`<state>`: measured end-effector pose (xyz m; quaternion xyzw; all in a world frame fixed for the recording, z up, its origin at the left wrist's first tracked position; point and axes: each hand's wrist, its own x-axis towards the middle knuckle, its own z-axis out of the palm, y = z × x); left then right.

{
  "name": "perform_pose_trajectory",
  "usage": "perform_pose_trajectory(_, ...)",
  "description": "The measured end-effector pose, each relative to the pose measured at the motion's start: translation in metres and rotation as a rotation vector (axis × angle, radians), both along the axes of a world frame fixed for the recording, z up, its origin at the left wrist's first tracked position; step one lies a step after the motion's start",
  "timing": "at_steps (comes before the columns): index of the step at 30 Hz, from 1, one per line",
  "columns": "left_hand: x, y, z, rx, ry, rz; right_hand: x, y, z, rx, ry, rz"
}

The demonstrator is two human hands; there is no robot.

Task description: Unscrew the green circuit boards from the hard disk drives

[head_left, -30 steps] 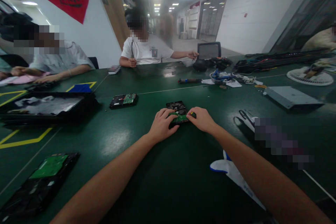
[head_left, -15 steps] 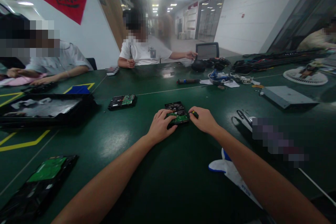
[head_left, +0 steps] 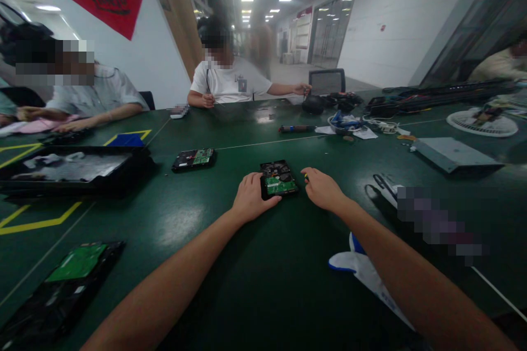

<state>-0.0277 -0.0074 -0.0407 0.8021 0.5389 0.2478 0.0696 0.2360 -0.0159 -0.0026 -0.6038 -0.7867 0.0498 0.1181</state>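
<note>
A black hard drive with a green circuit board on top lies on the dark green table in front of me. My left hand rests against the drive's left edge, fingers curled on it. My right hand sits just right of the drive, closed around a small tool with a yellow and black tip that barely shows.
A second hard drive lies further left, a third at the near left. A black tray stands at left. A white and blue glove lies under my right forearm. People sit at the far side and left; tools and cables lie at right.
My right hand has pulled away from the drive's right edge to the right, uncovering the green board. My left hand has slid back to the drive's left side.
</note>
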Motion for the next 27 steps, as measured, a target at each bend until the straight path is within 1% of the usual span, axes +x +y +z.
perform_pose_trajectory(3,0.000,0.001,0.000,-0.013,0.026,0.022,-0.004,-0.003,-0.002,-0.049,-0.076,-0.032)
perform_pose_trajectory(7,0.000,-0.001,0.000,-0.022,0.071,-0.003,-0.005,0.000,-0.005,-0.075,-0.111,0.004)
perform_pose_trajectory(15,0.003,-0.018,0.002,-0.022,0.139,-0.041,0.003,0.024,-0.008,-0.164,0.049,0.086)
perform_pose_trajectory(18,0.006,-0.022,0.005,-0.012,0.134,-0.029,0.002,0.032,-0.006,-0.187,0.043,0.134)
perform_pose_trajectory(22,0.004,-0.025,0.009,0.005,0.141,0.020,-0.006,0.042,-0.001,-0.224,0.004,0.174)
perform_pose_trajectory(26,-0.002,-0.031,0.013,0.017,0.192,0.042,-0.013,0.053,0.008,-0.250,0.030,0.239)
perform_pose_trajectory(27,-0.003,-0.033,0.015,0.018,0.202,0.046,-0.013,0.056,0.012,-0.255,0.043,0.234)
